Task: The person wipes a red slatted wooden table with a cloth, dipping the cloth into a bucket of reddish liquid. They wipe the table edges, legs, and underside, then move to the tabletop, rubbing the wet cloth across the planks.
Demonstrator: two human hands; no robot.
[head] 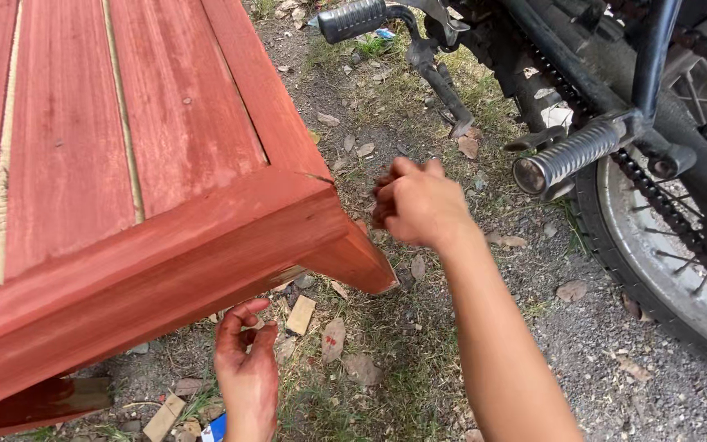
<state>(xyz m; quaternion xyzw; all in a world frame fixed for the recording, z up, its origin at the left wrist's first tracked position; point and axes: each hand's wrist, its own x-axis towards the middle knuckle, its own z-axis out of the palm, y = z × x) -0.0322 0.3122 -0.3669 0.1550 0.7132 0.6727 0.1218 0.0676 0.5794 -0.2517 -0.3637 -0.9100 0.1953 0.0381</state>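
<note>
Looking down at a red-stained wooden table (124,164) standing on gravel and sparse grass; plank top with pale seams between boards, its near corner (325,184) pointing toward the middle of the view, a short leg (362,262) angled below that corner.

Right hand (419,205) raised just beside the table corner, apart from the wood by a small gap; fingers curled inward and bunched together, fingertips reddened; whether anything small is pinched between them cannot be told; forearm runs down to the lower right edge.

Left hand (245,364) low under the table's front rail (149,286), palm and fingers smeared red; fingers half curled, loosely open, thumb up near the underside of the rail; nothing seen in its grasp; contact with the rail uncertain.

Ground litter: small wood offcut (300,314) between the left hand and the leg; another offcut (164,417) at bottom left; dry leaves (333,340) scattered.

Motorcycle (656,164) at right; ribbed footpeg (566,157) near the right hand, well clear of it; chain (656,196) and rear wheel (656,262) behind; second footpeg (352,18) at top.
</note>
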